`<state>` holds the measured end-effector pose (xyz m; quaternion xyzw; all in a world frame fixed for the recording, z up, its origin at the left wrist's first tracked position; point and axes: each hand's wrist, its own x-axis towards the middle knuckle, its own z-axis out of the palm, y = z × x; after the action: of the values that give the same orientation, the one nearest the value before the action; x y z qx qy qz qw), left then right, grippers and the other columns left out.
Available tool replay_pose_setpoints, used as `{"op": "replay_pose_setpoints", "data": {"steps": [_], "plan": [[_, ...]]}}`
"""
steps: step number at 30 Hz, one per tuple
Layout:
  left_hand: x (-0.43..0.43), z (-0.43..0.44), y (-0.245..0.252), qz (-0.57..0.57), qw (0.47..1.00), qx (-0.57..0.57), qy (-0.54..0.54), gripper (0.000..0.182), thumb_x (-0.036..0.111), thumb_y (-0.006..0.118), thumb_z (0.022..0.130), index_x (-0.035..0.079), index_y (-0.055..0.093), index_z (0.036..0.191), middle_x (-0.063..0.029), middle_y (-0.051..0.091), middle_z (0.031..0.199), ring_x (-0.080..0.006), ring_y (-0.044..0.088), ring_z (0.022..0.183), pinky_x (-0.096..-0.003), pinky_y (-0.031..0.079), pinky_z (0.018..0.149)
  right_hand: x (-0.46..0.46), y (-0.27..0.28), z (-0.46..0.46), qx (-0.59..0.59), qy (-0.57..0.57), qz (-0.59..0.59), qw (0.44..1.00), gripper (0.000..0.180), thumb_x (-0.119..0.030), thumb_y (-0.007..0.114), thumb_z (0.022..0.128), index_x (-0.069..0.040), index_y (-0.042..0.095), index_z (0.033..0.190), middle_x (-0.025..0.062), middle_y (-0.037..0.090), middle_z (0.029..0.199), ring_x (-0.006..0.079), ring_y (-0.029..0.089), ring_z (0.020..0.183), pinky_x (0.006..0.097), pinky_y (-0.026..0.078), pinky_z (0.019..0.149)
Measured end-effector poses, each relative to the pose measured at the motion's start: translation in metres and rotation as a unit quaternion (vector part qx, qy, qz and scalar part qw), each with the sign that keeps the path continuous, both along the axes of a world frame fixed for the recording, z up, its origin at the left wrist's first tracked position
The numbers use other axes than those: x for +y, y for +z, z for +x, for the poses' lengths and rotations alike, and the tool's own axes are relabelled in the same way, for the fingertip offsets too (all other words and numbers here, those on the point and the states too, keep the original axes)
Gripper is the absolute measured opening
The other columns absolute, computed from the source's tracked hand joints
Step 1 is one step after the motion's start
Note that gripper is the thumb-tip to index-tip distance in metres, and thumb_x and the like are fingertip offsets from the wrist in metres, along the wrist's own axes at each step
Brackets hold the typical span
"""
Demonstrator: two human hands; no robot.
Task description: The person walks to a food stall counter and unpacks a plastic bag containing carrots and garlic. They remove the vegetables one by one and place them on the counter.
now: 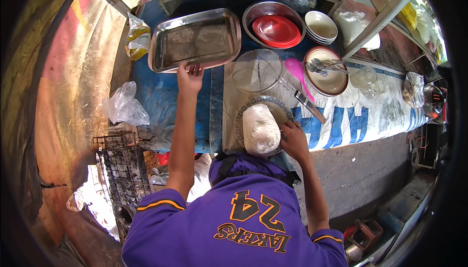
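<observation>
My left hand (pixel 190 80) is at the near rim of a rectangular metal tray (pixel 197 40), its thumb over the edge and its other fingers partly hidden. A clear plastic bag packed with a white substance (pixel 261 130) lies on a plate with a patterned rim (pixel 279 104). Against the bag's right side and the plate's edge is my right hand (pixel 292 139), fingers curled; what they grip is not clear. Beyond the plate lie a round wire-mesh strainer (pixel 257 71) with a long handle and a pink plastic spoon (pixel 298 71).
Red plates (pixel 276 30) sit in a metal basin (pixel 249 11). To its right are stacked white bowls (pixel 321 26), a brown-rimmed plate (pixel 327 82) with metal spoons, and glass mugs (pixel 367 80). Plastic bags (pixel 126 104) lie at the left; a metal post (pixel 380 18) slants at the right.
</observation>
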<state>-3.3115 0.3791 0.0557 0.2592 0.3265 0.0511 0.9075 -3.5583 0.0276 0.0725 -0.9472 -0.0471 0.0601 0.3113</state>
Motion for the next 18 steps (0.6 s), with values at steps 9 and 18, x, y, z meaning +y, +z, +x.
{"op": "replay_pose_setpoints", "data": {"steps": [9, 18], "plan": [[-0.001, 0.017, -0.027, 0.014, 1.000, -0.002, 0.002, 0.020, 0.013, 0.063, 0.105, 0.003, 0.060, 0.122, -0.0093, 0.062, 0.112, -0.0272, 0.064, 0.110, -0.0399, 0.060, 0.101, 0.000, 0.000, 0.002, -0.010, -0.005, 0.005, 1.000, 0.020, -0.010, 0.067, 0.085, -0.009, 0.074, 0.104, 0.0110, 0.069, 0.104, 0.0419, 0.063, 0.102, 0.0489, 0.053, 0.089], [0.016, 0.033, -0.034, 0.054, 0.997, -0.028, 0.043, 0.018, 0.003, 0.059, 0.104, 0.004, 0.062, 0.121, -0.0080, 0.068, 0.111, -0.0217, 0.067, 0.106, -0.0372, 0.059, 0.102, 0.000, -0.001, 0.009, -0.019, -0.018, 0.035, 0.999, 0.014, -0.013, 0.067, 0.090, -0.008, 0.075, 0.099, 0.0123, 0.071, 0.096, 0.0388, 0.066, 0.091, 0.0483, 0.053, 0.086]]}}
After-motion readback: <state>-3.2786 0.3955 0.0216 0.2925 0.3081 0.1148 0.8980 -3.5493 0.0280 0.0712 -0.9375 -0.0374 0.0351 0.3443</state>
